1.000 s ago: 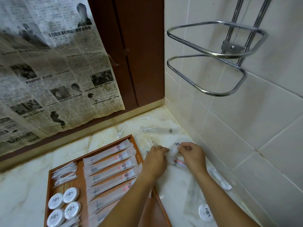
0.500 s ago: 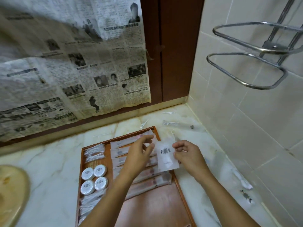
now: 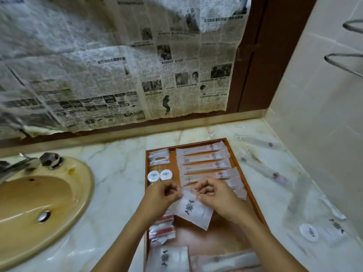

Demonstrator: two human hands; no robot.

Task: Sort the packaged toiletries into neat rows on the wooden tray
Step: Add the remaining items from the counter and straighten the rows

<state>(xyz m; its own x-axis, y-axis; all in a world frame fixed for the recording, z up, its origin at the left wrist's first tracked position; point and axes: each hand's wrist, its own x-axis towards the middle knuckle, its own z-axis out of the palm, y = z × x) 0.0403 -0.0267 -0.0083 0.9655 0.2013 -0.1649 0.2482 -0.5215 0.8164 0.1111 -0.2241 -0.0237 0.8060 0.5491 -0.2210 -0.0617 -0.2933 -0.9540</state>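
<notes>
left hand [image 3: 163, 195]: pinches the sachet [image 3: 193, 211], steadying it
right hand [image 3: 214, 195]: pinches its top edge, aligning it above the tray [image 3: 253, 195]

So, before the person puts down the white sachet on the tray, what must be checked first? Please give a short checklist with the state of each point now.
1. Both hands hold the white sachet: ok, left hand and right hand pinch its top edge.
2. Sachet is over the wooden tray: ok.
3. Free wood below for it: ok, bare wood shows near the sachet's lower corner.
4. Long packets lie in a neat row: ok at the far end; the nearer ones are partly hidden by the hands, cannot tell.
5. Sachet flat and sealed: cannot tell, blurred.
6. Loose packets on the counter still to sort: not ok, several lie right of the tray.
</notes>
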